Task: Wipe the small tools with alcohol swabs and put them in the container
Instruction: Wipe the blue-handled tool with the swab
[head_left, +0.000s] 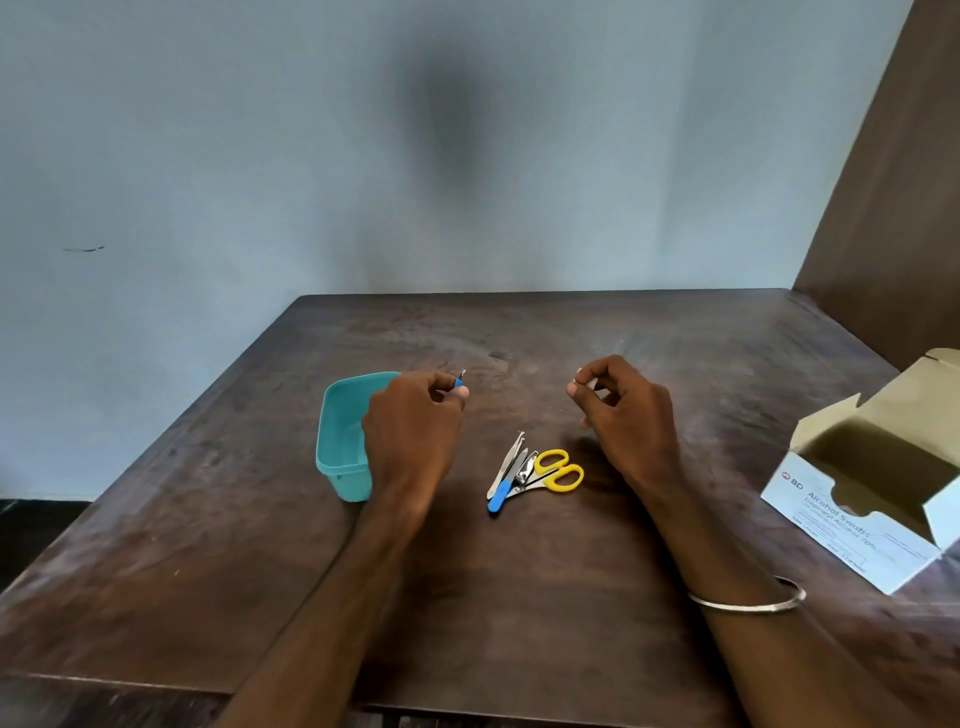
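My left hand (413, 426) is closed on a small blue-handled tool (459, 381) whose metal tip pokes up past my fingers, just right of the teal container (340, 441). The container's inside looks bare where I can see it; my hand hides its right side. My right hand (621, 410) pinches a small white alcohol swab (582, 381) at its fingertips, apart from the tool. On the table between my hands lies a pile: yellow-handled scissors (558, 470), a nail clipper (524, 469), tweezers (506, 462) and a blue-handled file (500, 496).
The dark wooden table (519, 597) stands against a pale wall. An open white alcohol swab box (862, 509) lies at the right edge. A brown panel rises at the far right. A metal bangle (753, 603) circles my right wrist.
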